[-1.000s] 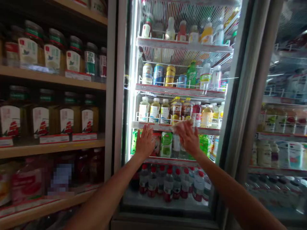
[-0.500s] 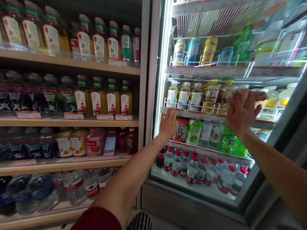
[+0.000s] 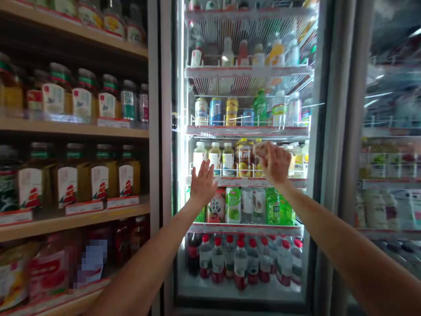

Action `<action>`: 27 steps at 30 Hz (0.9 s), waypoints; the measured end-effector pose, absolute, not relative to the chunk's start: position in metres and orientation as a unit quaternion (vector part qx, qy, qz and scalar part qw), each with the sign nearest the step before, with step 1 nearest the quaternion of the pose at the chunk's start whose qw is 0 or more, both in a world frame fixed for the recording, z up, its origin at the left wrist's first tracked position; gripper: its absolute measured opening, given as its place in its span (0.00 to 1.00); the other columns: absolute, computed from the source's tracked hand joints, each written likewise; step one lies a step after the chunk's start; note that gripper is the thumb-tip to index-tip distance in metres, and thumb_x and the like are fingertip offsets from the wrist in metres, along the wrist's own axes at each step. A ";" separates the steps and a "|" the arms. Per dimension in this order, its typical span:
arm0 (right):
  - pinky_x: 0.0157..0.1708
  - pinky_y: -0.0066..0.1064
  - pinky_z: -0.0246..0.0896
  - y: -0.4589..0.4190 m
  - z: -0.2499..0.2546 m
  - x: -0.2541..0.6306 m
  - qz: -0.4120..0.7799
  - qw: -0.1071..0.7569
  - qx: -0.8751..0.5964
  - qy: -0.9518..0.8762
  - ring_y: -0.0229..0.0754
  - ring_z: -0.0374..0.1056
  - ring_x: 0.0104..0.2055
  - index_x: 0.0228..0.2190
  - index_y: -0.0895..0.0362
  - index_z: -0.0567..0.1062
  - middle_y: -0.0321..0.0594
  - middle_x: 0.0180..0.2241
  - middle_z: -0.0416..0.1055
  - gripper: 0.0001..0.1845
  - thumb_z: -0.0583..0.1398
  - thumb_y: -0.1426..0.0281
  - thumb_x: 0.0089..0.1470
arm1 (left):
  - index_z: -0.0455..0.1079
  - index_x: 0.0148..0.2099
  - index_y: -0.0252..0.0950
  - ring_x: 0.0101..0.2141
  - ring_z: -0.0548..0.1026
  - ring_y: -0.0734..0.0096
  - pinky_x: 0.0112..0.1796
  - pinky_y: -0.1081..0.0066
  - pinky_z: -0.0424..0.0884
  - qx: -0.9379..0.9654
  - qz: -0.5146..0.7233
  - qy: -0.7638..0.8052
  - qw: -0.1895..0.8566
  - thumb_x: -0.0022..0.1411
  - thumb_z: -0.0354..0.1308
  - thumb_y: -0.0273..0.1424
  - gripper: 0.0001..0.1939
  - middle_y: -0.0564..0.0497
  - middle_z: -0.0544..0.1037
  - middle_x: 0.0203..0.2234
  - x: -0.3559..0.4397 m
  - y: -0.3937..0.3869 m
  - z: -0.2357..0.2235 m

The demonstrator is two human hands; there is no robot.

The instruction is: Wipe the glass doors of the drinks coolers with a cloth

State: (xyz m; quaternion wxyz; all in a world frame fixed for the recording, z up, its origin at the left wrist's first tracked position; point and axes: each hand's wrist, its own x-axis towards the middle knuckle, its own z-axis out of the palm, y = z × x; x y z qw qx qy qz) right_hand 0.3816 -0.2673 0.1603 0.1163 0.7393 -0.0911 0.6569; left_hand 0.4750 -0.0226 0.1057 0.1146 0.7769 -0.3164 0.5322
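Observation:
My left hand [image 3: 203,184] is held up with fingers spread, its palm toward the glass door [image 3: 166,175] of a lit drinks fridge. It is in front of the lower left of the bottle row. My right hand [image 3: 276,163] grips a crumpled pale cloth [image 3: 261,149] at the glass, to the right of the left hand and a little higher. Behind the cloth are brown bottles with yellow caps [image 3: 244,156], partly covered by it. Both arms are stretched forward.
Inside the fridge, cans [image 3: 231,110] fill a wire shelf, and red-capped bottles [image 3: 240,263] stand at the bottom. Wooden shelves [image 3: 82,127] with bottled drinks are on the left. Another glass-fronted fridge [image 3: 391,175] stands to the right, past a grey door frame [image 3: 340,131].
My view has turned right and upward, so more upper fridge shelves and the right-hand fridge show. Against the bottles, the right hand and cloth have shifted somewhat left. The left hand stays spread.

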 end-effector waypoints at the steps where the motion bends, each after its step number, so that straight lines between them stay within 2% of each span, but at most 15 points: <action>1: 0.53 0.47 0.48 -0.266 0.160 0.383 0.647 0.135 0.748 -0.067 0.52 0.54 0.55 0.57 0.57 0.57 0.50 0.54 0.59 0.29 0.52 0.64 0.53 | 0.51 0.61 0.32 0.62 0.48 0.59 0.59 0.50 0.45 0.768 0.540 -0.324 0.116 0.59 0.47 0.33 0.29 0.42 0.51 0.62 0.474 -0.027 0.114; 4: 0.57 0.49 0.41 -0.278 0.160 0.383 0.649 0.156 0.742 -0.061 0.52 0.46 0.61 0.55 0.52 0.61 0.45 0.61 0.49 0.26 0.52 0.64 0.54 | 0.51 0.62 0.32 0.62 0.48 0.59 0.59 0.50 0.44 0.750 0.555 -0.335 0.129 0.59 0.48 0.34 0.29 0.42 0.51 0.62 0.475 -0.037 0.135; 6: 0.57 0.52 0.39 -0.297 0.167 0.380 0.674 0.128 0.719 -0.110 0.54 0.42 0.62 0.56 0.52 0.60 0.47 0.62 0.45 0.26 0.52 0.64 0.55 | 0.51 0.61 0.31 0.62 0.48 0.58 0.58 0.49 0.44 0.745 0.565 -0.324 0.141 0.59 0.47 0.35 0.29 0.42 0.50 0.62 0.479 -0.039 0.145; 10: 0.57 0.54 0.40 -0.314 0.184 0.385 0.713 0.073 0.678 -0.162 0.55 0.41 0.63 0.58 0.59 0.56 0.52 0.61 0.48 0.28 0.49 0.65 0.56 | 0.51 0.61 0.30 0.62 0.46 0.55 0.58 0.48 0.45 0.739 0.581 -0.305 0.156 0.61 0.45 0.36 0.28 0.39 0.49 0.62 0.494 -0.041 0.160; 12: 0.59 0.51 0.40 -0.304 0.183 0.393 0.699 0.105 0.701 -0.095 0.52 0.38 0.64 0.57 0.57 0.57 0.48 0.62 0.47 0.27 0.49 0.64 0.57 | 0.51 0.62 0.29 0.62 0.46 0.55 0.58 0.48 0.44 0.728 0.592 -0.308 0.158 0.61 0.45 0.37 0.29 0.38 0.48 0.62 0.502 -0.043 0.166; 14: 0.60 0.48 0.39 -0.296 0.179 0.397 0.655 0.156 0.739 -0.008 0.49 0.36 0.65 0.56 0.52 0.59 0.42 0.63 0.45 0.25 0.49 0.64 0.57 | 0.50 0.62 0.30 0.62 0.46 0.55 0.58 0.48 0.42 0.712 0.606 -0.317 0.158 0.61 0.45 0.38 0.29 0.39 0.48 0.62 0.510 -0.043 0.173; 16: 0.60 0.50 0.39 -0.304 0.181 0.393 0.641 0.162 0.750 -0.003 0.48 0.37 0.65 0.56 0.48 0.59 0.39 0.63 0.44 0.24 0.49 0.63 0.57 | 0.50 0.62 0.32 0.62 0.46 0.56 0.58 0.48 0.41 0.697 0.621 -0.321 0.162 0.62 0.44 0.39 0.29 0.39 0.48 0.62 0.517 -0.039 0.179; 19: 0.56 0.59 0.40 -0.335 0.201 0.381 0.706 0.067 0.688 -0.156 0.56 0.40 0.64 0.57 0.52 0.58 0.47 0.62 0.45 0.26 0.48 0.62 0.57 | 0.49 0.63 0.32 0.62 0.44 0.56 0.58 0.49 0.40 0.681 0.637 -0.316 0.176 0.62 0.44 0.41 0.30 0.39 0.48 0.62 0.529 -0.032 0.186; 22: 0.55 0.60 0.43 -0.339 0.228 0.386 0.747 0.003 0.627 -0.221 0.59 0.42 0.63 0.56 0.58 0.59 0.52 0.60 0.49 0.26 0.47 0.63 0.58 | 0.47 0.63 0.33 0.63 0.42 0.57 0.59 0.50 0.39 0.665 0.652 -0.309 0.194 0.63 0.43 0.40 0.30 0.39 0.47 0.62 0.538 -0.030 0.186; 24: 0.56 0.58 0.43 -0.313 0.237 0.401 0.743 0.040 0.649 -0.162 0.57 0.40 0.63 0.57 0.57 0.58 0.50 0.60 0.50 0.26 0.46 0.64 0.58 | 0.46 0.64 0.33 0.63 0.41 0.58 0.59 0.50 0.38 0.659 0.658 -0.305 0.200 0.63 0.42 0.40 0.30 0.39 0.47 0.62 0.540 -0.032 0.185; 27: 0.60 0.50 0.41 -0.265 0.235 0.420 0.677 0.158 0.719 -0.008 0.52 0.36 0.65 0.57 0.51 0.58 0.42 0.62 0.46 0.25 0.49 0.63 0.57 | 0.47 0.63 0.33 0.63 0.42 0.58 0.59 0.51 0.39 0.660 0.657 -0.309 0.193 0.63 0.42 0.41 0.30 0.39 0.48 0.62 0.540 -0.031 0.185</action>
